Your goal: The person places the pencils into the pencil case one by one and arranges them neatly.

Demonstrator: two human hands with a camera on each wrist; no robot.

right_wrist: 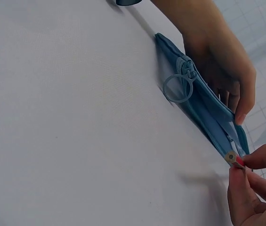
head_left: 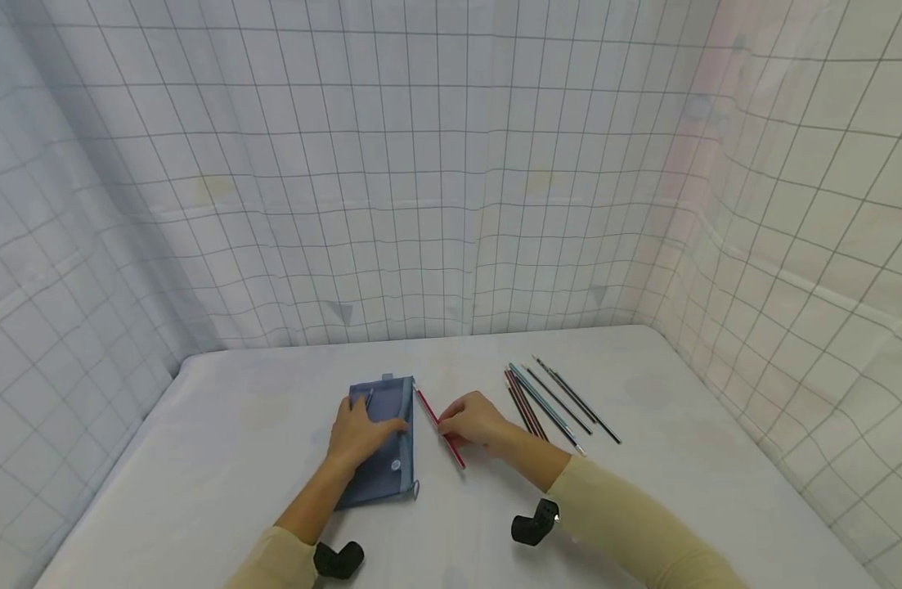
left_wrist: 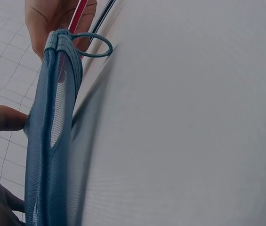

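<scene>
A blue zip pencil pouch lies at the middle left of the table, a ring pull at its near end. My left hand rests over the pouch and holds it, thumb on the zip edge, fingers spread towards the far left side. The mouth gapes in the right wrist view. Beside it, my right hand pinches a red pencil between thumb and fingers. The pencil slants, its far end close to the pouch's far right corner; whether it enters the mouth cannot be told.
To the right of my right hand several pencils lie in a loose group, among them light blue pencils, dark red ones and dark ones. White gridded curtains enclose the white table.
</scene>
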